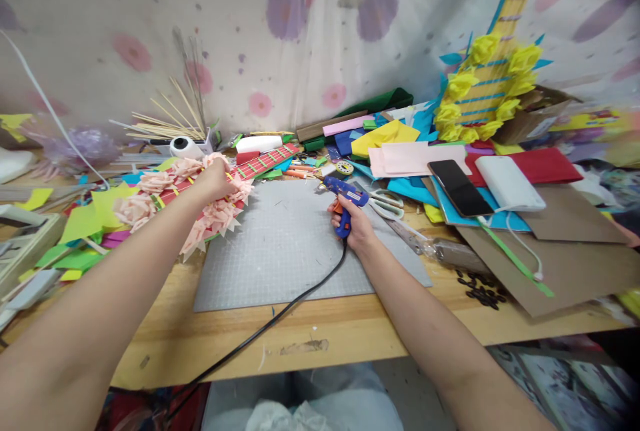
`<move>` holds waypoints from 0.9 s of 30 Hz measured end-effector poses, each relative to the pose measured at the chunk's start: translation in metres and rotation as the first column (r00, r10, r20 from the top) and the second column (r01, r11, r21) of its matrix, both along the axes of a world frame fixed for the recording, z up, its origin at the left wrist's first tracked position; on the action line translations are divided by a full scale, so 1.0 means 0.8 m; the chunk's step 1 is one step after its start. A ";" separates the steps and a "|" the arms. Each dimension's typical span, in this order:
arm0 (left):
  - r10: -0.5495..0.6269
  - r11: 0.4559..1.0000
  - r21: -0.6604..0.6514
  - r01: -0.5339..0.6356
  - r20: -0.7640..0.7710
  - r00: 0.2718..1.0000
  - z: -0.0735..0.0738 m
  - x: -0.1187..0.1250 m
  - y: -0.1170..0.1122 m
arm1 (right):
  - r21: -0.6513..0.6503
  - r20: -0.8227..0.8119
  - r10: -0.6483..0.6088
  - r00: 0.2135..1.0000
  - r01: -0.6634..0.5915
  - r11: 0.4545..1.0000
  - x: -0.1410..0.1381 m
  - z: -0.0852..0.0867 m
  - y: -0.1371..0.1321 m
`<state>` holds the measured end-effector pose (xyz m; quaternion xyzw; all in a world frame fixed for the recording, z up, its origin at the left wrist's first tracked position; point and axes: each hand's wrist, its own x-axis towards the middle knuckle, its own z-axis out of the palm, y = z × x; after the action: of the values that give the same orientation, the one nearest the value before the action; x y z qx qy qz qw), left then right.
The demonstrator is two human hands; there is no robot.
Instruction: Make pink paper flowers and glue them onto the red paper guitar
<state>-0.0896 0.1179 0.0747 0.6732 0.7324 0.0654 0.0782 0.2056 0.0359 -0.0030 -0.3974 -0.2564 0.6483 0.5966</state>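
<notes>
A red toy guitar (260, 163) with yellow and green strips lies at the left of the grey cutting mat (280, 244), its body ringed with pale pink paper roses (213, 219). My left hand (216, 181) reaches across the roses with its fingers curled down onto the guitar; the fingertips are hidden among the petals. In my right hand (356, 223) is a blue hot glue gun (345, 189), held by its handle above the mat, nozzle pointing left. Its black cord (300, 297) runs down over the table's front edge.
Behind the mat lie coloured paper sheets (395, 137) and a tape roll (345, 167). A yellow-flowered guitar (483, 87) stands at the back right. Near it are a phone (460, 187), a white power bank (510, 182), cardboard (560, 264) and small black rings (483, 291). Sticks (170, 127) stand back left.
</notes>
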 end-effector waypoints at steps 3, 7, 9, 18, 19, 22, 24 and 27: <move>0.008 0.999 -0.031 -0.009 -0.035 0.999 0.003 0.003 0.003 | 0.000 0.001 0.006 1.000 -0.006 1.000 0.000 0.000 0.000; 0.014 0.998 -0.060 -0.018 -0.067 0.998 0.009 0.009 0.004 | 0.002 0.008 0.004 1.000 -0.004 1.000 0.000 0.001 0.000; 0.018 0.997 -0.078 -0.025 -0.081 0.997 0.012 0.012 0.003 | 0.006 0.009 0.002 1.000 -0.002 1.000 0.000 0.000 0.000; 0.012 0.998 -0.065 -0.012 -0.002 1.000 0.014 0.001 -0.001 | 0.018 0.016 0.009 1.000 -0.009 1.000 0.001 -0.004 0.001; -0.002 0.998 -0.056 0.003 0.017 1.000 0.017 -0.001 -0.002 | 0.017 0.016 0.005 1.000 -0.005 1.000 0.000 -0.003 0.000; -0.009 1.000 -0.014 0.010 0.051 0.999 0.030 -0.003 -0.008 | 0.014 0.017 0.001 1.000 -0.001 1.000 -0.001 -0.002 0.000; 0.009 1.000 0.022 -0.011 0.057 0.998 0.038 0.003 -0.013 | 0.013 0.016 0.001 1.000 -0.002 1.000 -0.001 -0.001 0.000; 0.017 0.999 0.045 -0.021 0.076 0.997 0.045 0.021 -0.017 | 0.009 0.011 0.007 1.000 -0.007 1.000 -0.001 -0.002 0.002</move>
<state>-0.0728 0.1043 0.1107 0.6648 0.7336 0.1085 0.0899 0.2050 0.0373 -0.0043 -0.3973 -0.2638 0.6471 0.5948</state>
